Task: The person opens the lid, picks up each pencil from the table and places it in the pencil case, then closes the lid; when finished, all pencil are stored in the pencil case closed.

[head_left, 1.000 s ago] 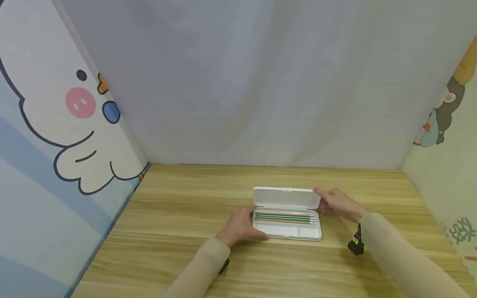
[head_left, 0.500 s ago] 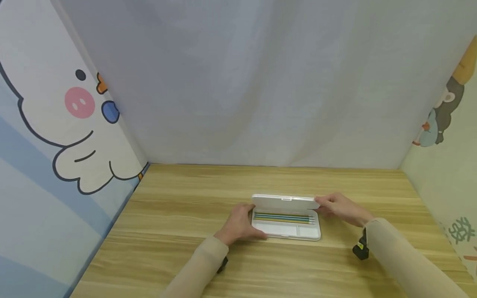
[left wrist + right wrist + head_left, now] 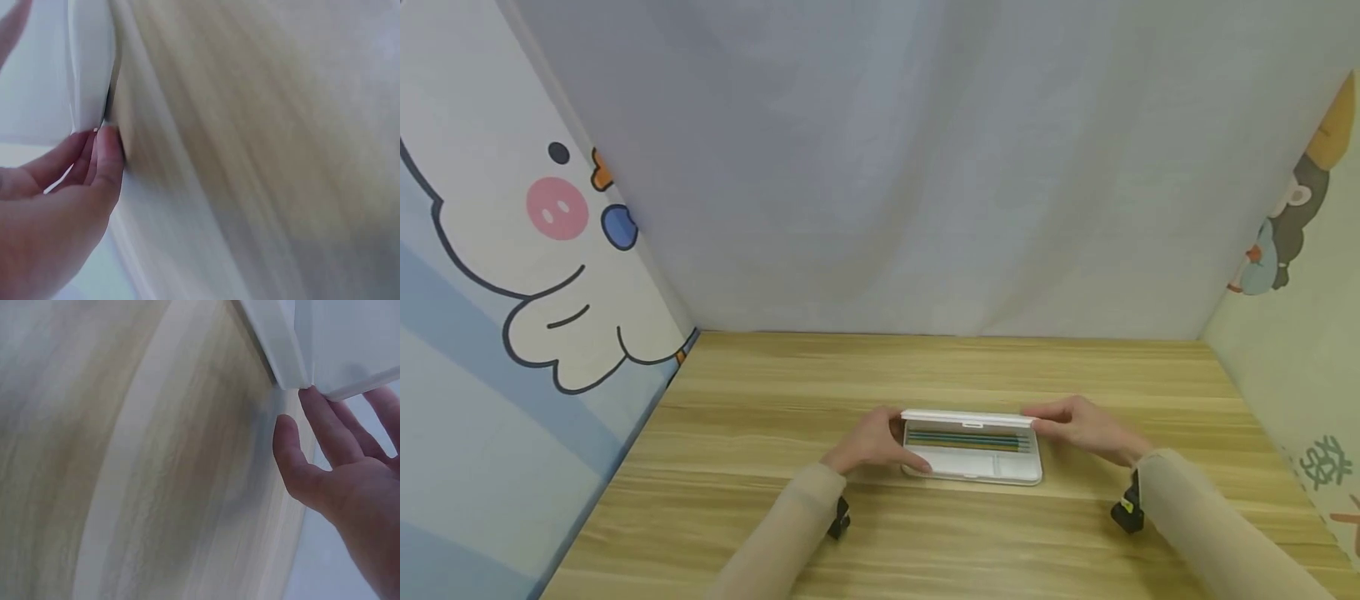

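A white pencil case point(image 3: 955, 463) lies on the wooden table with its lid point(image 3: 966, 417) tilted partway down over the base. Several pencils point(image 3: 967, 440) with yellow, green and blue bodies lie in its rear compartment, partly shaded by the lid. My left hand point(image 3: 874, 440) grips the case's left end, thumb at the front edge and fingers round the back corner. At the right end, my right hand point(image 3: 1086, 429) touches the lid's edge with extended fingertips. In the right wrist view its thumb point(image 3: 287, 440) stands apart from the case.
A grey-white curtain point(image 3: 910, 183) hangs behind the table point(image 3: 760, 400). Cartoon-printed panels flank it at the left point(image 3: 497, 250) and right point(image 3: 1292, 333). Small black wrist cameras sit under both sleeves.
The lid has swung from nearly upright down toward the front, and my right hand has come down with it. My left hand has stayed on the case's left end.
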A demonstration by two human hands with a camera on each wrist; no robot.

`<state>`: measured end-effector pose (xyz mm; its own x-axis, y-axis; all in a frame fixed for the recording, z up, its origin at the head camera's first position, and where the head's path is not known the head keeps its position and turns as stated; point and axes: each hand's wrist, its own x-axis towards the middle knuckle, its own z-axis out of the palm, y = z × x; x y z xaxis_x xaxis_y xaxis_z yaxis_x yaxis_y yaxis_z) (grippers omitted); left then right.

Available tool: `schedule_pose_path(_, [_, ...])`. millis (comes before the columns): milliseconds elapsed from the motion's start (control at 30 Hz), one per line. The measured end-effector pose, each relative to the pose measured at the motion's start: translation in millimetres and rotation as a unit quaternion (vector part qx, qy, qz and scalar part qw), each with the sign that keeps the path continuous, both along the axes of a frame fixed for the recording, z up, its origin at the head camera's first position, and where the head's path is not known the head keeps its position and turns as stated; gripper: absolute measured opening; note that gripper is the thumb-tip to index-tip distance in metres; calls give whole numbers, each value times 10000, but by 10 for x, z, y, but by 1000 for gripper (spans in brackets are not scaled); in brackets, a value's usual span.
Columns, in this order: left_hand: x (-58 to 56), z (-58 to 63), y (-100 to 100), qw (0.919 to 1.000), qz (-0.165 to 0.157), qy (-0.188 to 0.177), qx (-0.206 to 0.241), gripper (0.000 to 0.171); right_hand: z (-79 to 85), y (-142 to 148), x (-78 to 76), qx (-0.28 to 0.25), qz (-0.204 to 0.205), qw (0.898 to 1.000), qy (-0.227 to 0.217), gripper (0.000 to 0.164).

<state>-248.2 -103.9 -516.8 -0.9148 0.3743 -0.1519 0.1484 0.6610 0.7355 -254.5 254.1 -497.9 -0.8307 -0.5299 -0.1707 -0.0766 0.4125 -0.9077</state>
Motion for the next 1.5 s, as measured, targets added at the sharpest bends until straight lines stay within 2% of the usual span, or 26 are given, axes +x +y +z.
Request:
schedule_pose_path(200, [-55, 58, -51, 9990, -222, -378, -20, 62, -8, -1, 42, 4, 96, 9998, 184, 50])
schedule_pose_path(367, [-73, 119, -59, 9984, -124, -538, -138, 73, -21, -12, 59, 61, 65, 9996, 270, 50])
schedule_pose_path(467, [-79, 134, -72, 9985, -73, -496, -198, 81, -29, -19, 63, 75, 98, 9995, 298, 52])
schedule_pose_path(633, [-92, 118, -82, 9991, -93, -402, -93, 75, -38, -32, 70, -6, 174, 9994, 297, 56])
schedule_pose_path(900, [-74, 123, -52, 9991, 19, -428, 65, 83, -63, -35, 77, -172, 378, 9980, 468, 58])
schedule_pose_path(1333, [-59, 115, -33, 9989, -10, -381, 276, 63, -85, -20, 60, -60, 452, 9964, 719, 59])
schedule_pose_path(1500, [-52, 91, -38, 9993, -30, -271, 263, 62, -94, -25, 62, -90, 434, 9969, 649, 66])
